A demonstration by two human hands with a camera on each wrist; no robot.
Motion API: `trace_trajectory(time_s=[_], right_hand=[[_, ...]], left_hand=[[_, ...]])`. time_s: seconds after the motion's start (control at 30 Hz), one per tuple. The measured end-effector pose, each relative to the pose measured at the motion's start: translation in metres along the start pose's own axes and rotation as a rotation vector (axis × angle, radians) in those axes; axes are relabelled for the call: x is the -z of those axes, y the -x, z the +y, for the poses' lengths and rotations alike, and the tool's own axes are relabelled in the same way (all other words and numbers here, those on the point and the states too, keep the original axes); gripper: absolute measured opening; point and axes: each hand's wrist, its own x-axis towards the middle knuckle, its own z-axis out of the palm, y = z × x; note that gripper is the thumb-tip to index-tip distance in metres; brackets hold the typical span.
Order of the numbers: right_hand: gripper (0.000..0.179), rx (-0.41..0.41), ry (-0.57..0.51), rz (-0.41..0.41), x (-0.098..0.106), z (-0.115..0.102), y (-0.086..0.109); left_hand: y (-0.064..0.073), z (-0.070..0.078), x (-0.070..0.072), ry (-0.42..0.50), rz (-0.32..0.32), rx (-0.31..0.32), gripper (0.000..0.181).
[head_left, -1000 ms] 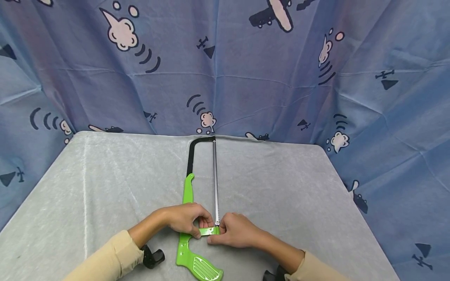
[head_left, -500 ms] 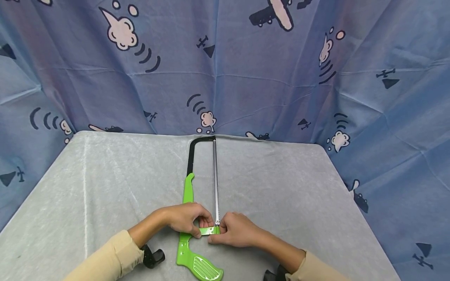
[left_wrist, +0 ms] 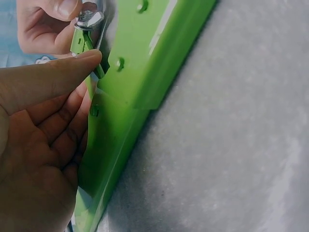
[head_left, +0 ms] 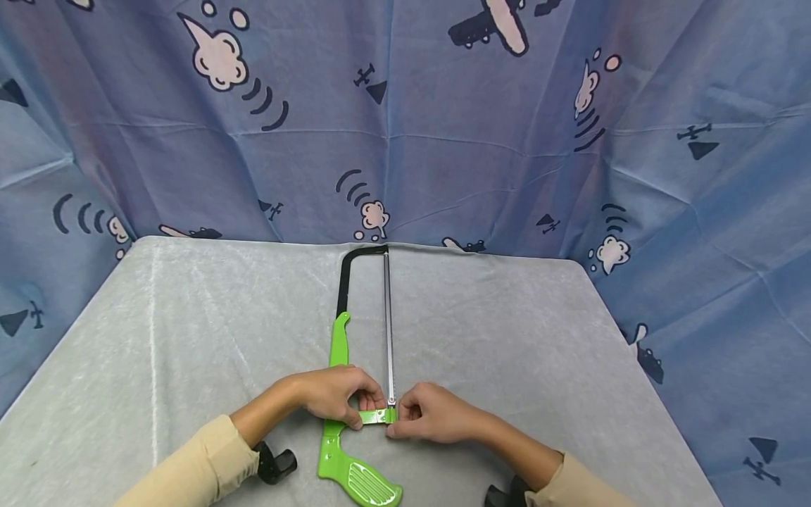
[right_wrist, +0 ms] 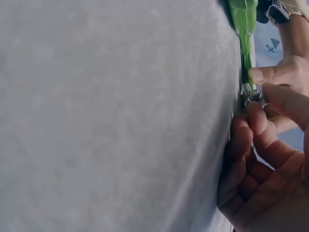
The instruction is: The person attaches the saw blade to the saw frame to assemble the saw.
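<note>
A hacksaw (head_left: 339, 345) with a green grip, black front bow and silver blade (head_left: 388, 324) lies flat on the table, its blade side to the right. My left hand (head_left: 336, 396) pinches the short green arm (head_left: 374, 417) at the near end of the blade between thumb and fingers. At that arm's outer end a threaded bolt carries a metal wing nut (left_wrist: 95, 20). My right hand (head_left: 440, 415) has thumb and curled index finger at the wing nut, one on each side of it in the right wrist view; the contact is partly hidden.
A grey cloth (head_left: 507, 331) covers the table. Behind and to the sides hangs a blue patterned curtain (head_left: 443, 162). The saw's black bow reaches near the table's far edge. Black wrist mounts (head_left: 276, 466) sit under the forearms.
My right hand has shifted slightly to the right and its fingertips have changed position at the wing nut, uncovering more of the green arm's end. My left hand and the saw have stayed still.
</note>
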Motion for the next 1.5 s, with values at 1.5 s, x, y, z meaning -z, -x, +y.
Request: trace_trajectory(time_s=[1.5], right_hand=[[0.047,-0.111,0.199,0.134,-0.014,-0.017,-0.009]], left_hand=[[0.001,0.000,0.000,0.001,-0.011,-0.025,0.029]])
